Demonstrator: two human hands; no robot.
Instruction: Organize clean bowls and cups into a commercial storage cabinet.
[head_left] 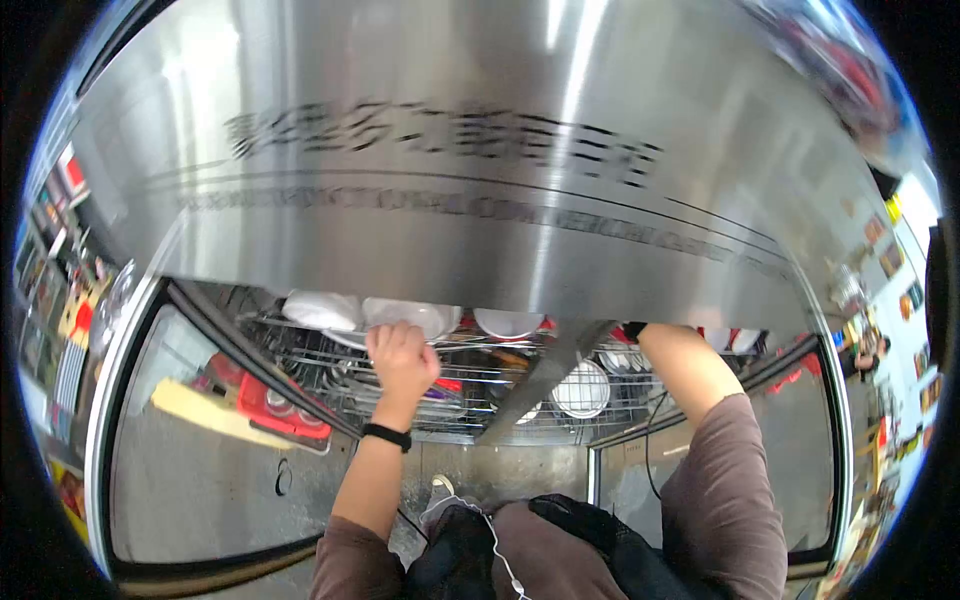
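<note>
My left hand [402, 357], with a black band on the wrist, is closed in front of the upper wire shelf, right by a white dish [412, 317]. Its fingers curl away from me, and what they hold, if anything, is hidden. Another white dish [322, 309] sits left of it. My right forearm [690, 370] reaches into the right side of the steel cabinet [480, 250]. The top panel covers my right hand, so its fingers do not show. A white bowl [508, 322] stands on the upper shelf between my arms.
Glass doors [225, 480] swing out on both sides, with a central post [545, 385] dividing the opening. Below, a wire rack [480, 385] bears utensils and a round white dish [582, 390]. A red basket [283, 412] shows through the left glass. A person [872, 350] is far right.
</note>
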